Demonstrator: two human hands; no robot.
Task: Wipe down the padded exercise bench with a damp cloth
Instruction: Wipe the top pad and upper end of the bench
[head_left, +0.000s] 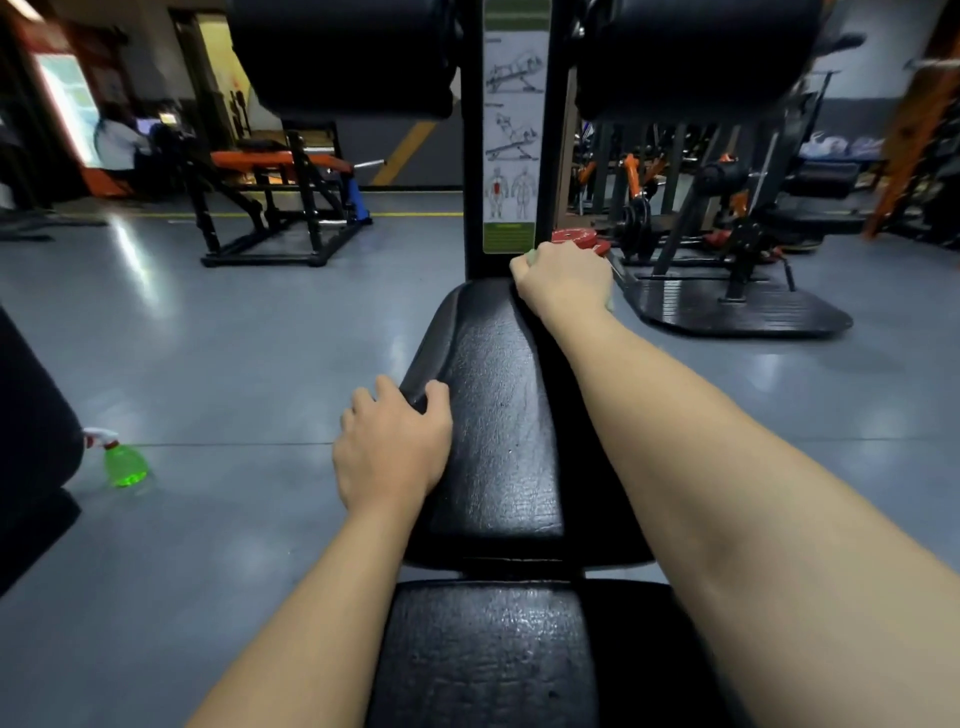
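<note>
Right hand (563, 283), arm outstretched, clutches cloth (531, 255) at bench (493, 415) head; left hand (389, 452) rests, relaxed, on its edge.

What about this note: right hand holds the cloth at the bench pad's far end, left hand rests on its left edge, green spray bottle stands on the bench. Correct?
No: the head view shows the green spray bottle on the floor left of the bench. The right hand holding the cloth at the bench pad's far end and the left hand on its left edge are right.
</note>
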